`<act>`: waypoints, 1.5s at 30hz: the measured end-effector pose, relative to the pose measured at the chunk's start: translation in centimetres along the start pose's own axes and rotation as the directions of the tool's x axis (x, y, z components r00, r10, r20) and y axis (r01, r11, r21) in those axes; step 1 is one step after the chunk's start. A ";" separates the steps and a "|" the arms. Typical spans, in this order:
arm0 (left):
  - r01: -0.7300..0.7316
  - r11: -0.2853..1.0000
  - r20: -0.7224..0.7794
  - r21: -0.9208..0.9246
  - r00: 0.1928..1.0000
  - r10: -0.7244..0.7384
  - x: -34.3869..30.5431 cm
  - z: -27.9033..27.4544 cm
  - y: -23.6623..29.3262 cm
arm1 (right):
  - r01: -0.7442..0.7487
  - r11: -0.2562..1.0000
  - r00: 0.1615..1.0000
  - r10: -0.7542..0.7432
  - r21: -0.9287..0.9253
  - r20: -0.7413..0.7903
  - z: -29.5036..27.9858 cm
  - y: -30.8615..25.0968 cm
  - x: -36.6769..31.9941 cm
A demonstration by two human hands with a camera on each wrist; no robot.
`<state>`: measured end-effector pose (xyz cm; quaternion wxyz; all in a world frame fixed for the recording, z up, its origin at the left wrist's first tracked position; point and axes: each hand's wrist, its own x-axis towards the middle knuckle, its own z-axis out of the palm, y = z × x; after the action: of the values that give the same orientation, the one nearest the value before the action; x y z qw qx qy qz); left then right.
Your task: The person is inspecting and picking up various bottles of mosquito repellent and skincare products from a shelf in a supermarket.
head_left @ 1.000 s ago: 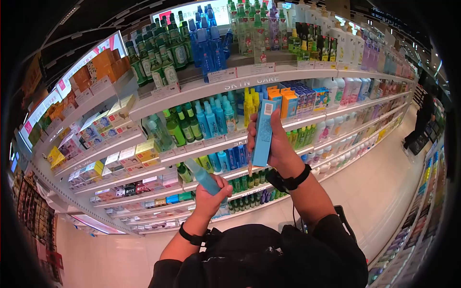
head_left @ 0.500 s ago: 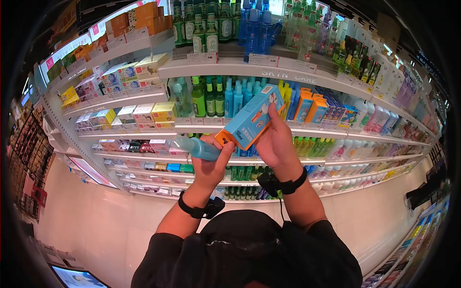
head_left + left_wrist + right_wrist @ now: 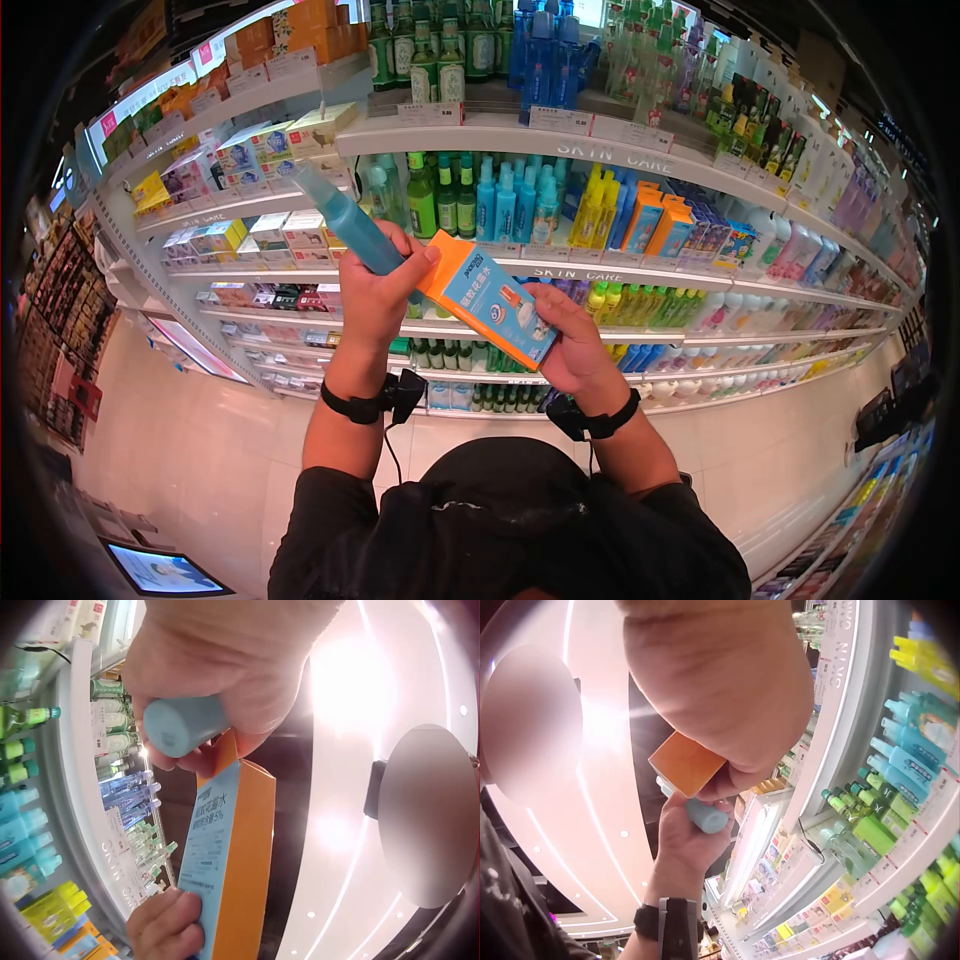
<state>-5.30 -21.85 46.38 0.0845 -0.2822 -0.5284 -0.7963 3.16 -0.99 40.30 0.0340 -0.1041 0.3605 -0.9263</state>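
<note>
My left hand grips a light-blue spray bottle with a clear cap, tilted up to the left. The bottle's round base shows in the left wrist view. The left thumb lies at the upper end of a blue-and-orange carton, where an orange flap stands up between that hand and the carton. My right hand holds the carton around its lower right end, its printed face up in the head view. The carton's orange end panel faces the right wrist camera.
In front runs a tiered shelf packed with bottles and boxes. Blue spray bottles, green bottles and orange cartons stand behind the hands. A screen is at lower left, with another shelf at right.
The carton has turned from upright, through a tilt up to the right, to sloping down right with its printed face showing. The left hand and bottle have risen, bringing the thumb to the carton's end.
</note>
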 end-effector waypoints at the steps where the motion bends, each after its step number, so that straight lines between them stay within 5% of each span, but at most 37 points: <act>1: 0.016 1.000 0.003 -0.018 1.000 -0.016 0.2 0.1 0.0 | -0.008 0.997 1.000 0.009 -0.071 0.015 0.3 0.6 -0.3; 6: 0.089 0.994 0.026 -0.061 0.996 -0.088 1.4 -0.3 -0.8 | -0.110 0.962 0.981 0.145 -0.250 0.126 1.1 0.8 -0.2; 8: 0.107 0.991 0.019 -0.076 0.994 -0.105 0.5 -0.4 -1.0 | -0.060 0.950 0.986 0.104 -0.306 0.129 1.4 1.0 -0.5; 11: 0.104 0.956 0.124 -0.274 0.990 -0.072 -0.7 -1.0 -2.2 | -0.007 0.979 0.996 -0.012 -0.205 -0.091 2.6 1.1 -0.3; 16: 0.181 0.941 0.120 -0.287 0.981 -0.152 -6.0 -1.7 -4.3 | -0.009 0.942 1.000 0.000 -0.335 -0.024 1.2 3.3 1.2; 18: 0.151 0.986 0.109 -0.075 0.984 -0.142 -7.6 -2.8 -4.9 | 0.256 0.562 0.957 -0.261 -0.787 0.126 1.6 5.2 2.0; 20: 0.159 0.987 0.050 0.010 0.986 -0.159 -8.7 -2.3 -4.9 | 0.245 0.554 0.960 -0.254 -0.796 0.119 1.7 6.0 2.1; 24: 0.230 0.972 -0.037 -0.042 0.972 -0.231 -9.8 -4.6 -5.0 | -0.001 0.464 1.000 -0.012 -0.886 -0.007 3.3 6.1 1.9; 27: 0.248 0.969 0.088 -0.010 0.965 -0.247 -9.4 -6.2 -4.7 | 0.364 0.142 0.848 -0.460 -0.921 0.264 4.8 5.4 2.9; 28: 0.285 0.959 0.158 0.008 0.946 -0.283 -9.1 -6.1 -4.0 | 0.357 0.139 0.846 -0.467 -0.924 0.256 4.9 4.6 3.3; 30: 0.324 0.946 0.238 0.028 0.917 -0.321 -9.0 -6.3 -3.5 | 0.536 -0.167 0.702 -0.457 -0.828 0.547 5.0 3.6 3.7; 37: 0.212 0.967 0.425 0.140 0.869 -0.252 -8.6 -8.1 -4.4 | 0.520 0.020 0.773 -0.437 -0.854 0.460 5.2 5.3 3.5; 41: 0.257 0.954 0.462 0.156 0.834 -0.301 -8.6 -8.2 -5.2 | 0.464 0.126 0.807 -0.469 -0.877 0.359 4.6 6.0 2.4; 42: 0.413 0.904 0.436 0.109 0.797 -0.417 -8.6 -7.9 -5.1 | 0.447 0.166 0.815 -0.480 -0.879 0.324 4.4 5.9 2.1; 45: 0.357 0.924 0.474 0.141 0.795 -0.379 -8.0 -7.8 -5.5 | 0.423 0.259 0.826 -0.504 -0.868 0.252 3.9 6.5 2.0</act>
<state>-3.83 -27.73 35.50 -0.2030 -0.3656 -0.5942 -0.6871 1.99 -8.66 39.03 -0.3133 -0.1707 0.7509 -0.5557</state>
